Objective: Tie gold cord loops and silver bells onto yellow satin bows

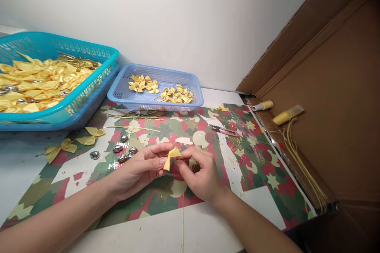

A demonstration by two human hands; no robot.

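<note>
My left hand point(141, 169) and my right hand point(199, 172) meet over the patterned mat point(255, 174), both pinching one small yellow ribbon bow point(171, 157) between thumb and fingers. A thin yellow thread point(183, 213) hangs from the bow toward the table's near edge. Several silver heart beads point(123, 149) lie just left of my left hand. Two loose yellow bows point(74, 142) rest farther left on the table.
A large turquoise basket point(89, 87) full of yellow ribbon pieces stands at the back left. A smaller blue basket point(154, 101) holds finished bows. Snips point(224, 129) lie on the mat. A cardboard wall point(332, 99) with thread spools point(286, 114) closes the right side.
</note>
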